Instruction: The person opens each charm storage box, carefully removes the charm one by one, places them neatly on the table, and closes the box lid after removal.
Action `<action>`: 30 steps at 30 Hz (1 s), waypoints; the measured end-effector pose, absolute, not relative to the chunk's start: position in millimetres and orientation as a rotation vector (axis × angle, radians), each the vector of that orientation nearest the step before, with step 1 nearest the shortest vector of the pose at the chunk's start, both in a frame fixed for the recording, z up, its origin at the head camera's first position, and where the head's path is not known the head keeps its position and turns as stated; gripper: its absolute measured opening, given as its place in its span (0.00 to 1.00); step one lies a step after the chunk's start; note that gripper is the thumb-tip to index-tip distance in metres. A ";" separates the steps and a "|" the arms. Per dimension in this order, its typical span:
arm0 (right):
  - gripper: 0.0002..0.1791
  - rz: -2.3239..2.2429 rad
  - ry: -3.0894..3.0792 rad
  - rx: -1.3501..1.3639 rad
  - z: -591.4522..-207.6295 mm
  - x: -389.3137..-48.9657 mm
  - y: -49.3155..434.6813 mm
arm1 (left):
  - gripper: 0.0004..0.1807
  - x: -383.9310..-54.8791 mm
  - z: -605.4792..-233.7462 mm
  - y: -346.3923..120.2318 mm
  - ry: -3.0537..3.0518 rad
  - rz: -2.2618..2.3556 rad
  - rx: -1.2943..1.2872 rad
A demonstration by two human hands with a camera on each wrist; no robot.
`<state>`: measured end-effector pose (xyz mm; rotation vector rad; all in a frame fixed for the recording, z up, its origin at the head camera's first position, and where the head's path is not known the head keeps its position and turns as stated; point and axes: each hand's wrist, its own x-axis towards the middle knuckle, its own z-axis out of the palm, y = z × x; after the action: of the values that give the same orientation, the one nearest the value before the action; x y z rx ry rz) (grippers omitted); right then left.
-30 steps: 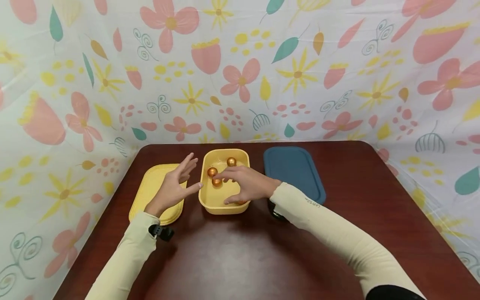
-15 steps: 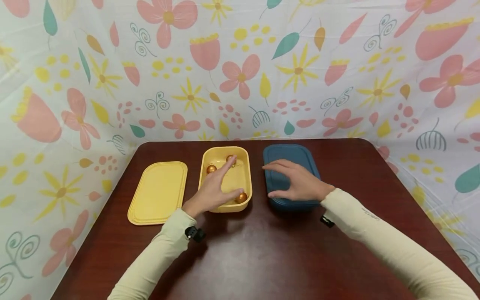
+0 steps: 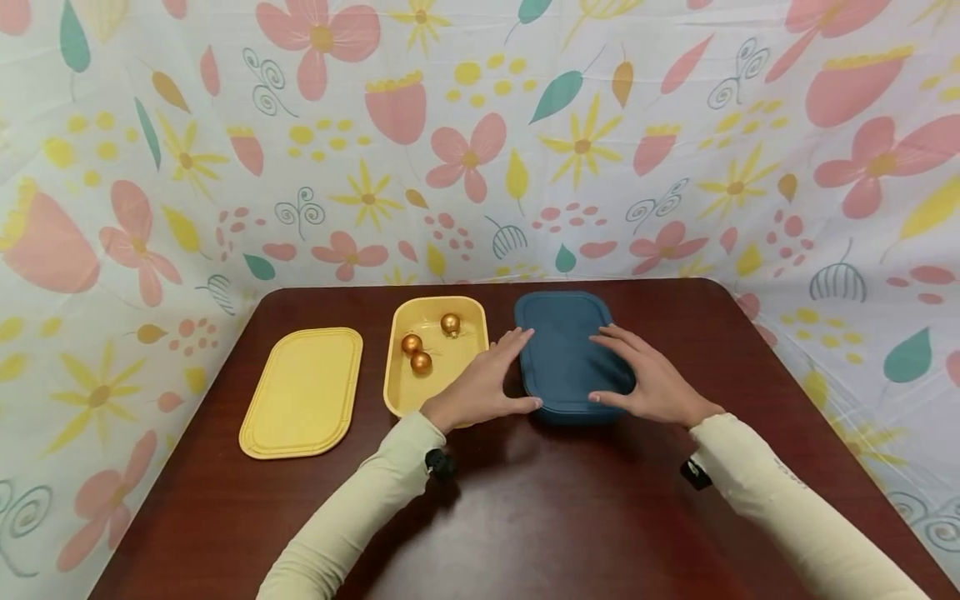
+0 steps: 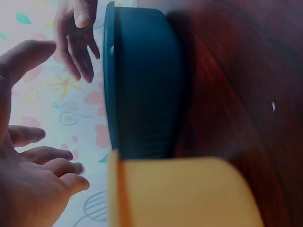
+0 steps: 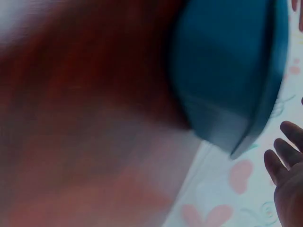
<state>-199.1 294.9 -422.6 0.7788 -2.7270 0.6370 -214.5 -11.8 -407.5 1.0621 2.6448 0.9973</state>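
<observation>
A dark blue lidded box (image 3: 564, 350) stands on the table, lid on. My left hand (image 3: 487, 379) is at its left side, thumb and fingers spread, partly over the near right corner of the yellow box (image 3: 392, 375). At the blue box's right side, my right hand (image 3: 651, 377) hovers with fingers and thumb apart, fingertips overlapping the lid in the head view. Neither hand holds anything. In the left wrist view, the blue box's wall (image 4: 147, 85) stands beyond the yellow wall (image 4: 184, 194). Three shiny gold baubles (image 3: 421, 362) show inside the uncovered yellow box.
A yellow lid (image 3: 302, 392) lies flat at the left of the dark red-brown table (image 3: 540, 517). Behind the table hangs a floral cloth (image 3: 465, 158), which also runs down both sides.
My left hand has moved right, from above the yellow lid across the yellow box to the blue box. The right hand has left the yellow box for the blue box's right side.
</observation>
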 end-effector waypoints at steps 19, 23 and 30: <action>0.63 0.874 -2.859 0.653 -458.5 -189.6 311.5 | 0.65 -199.4 -428.1 35.1 2.707 0.856 0.781; 0.64 0.896 -2.859 0.613 -461.0 -190.2 312.5 | 0.67 -198.1 -432.9 41.7 2.728 0.910 0.690; 0.66 0.866 -2.858 0.622 -463.5 -192.8 314.0 | 0.65 -199.6 -438.4 42.0 2.736 0.991 0.631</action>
<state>-192.8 314.0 -463.5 0.6222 -2.8583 0.8665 -199.6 42.0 -438.4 0.6305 2.7363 0.9914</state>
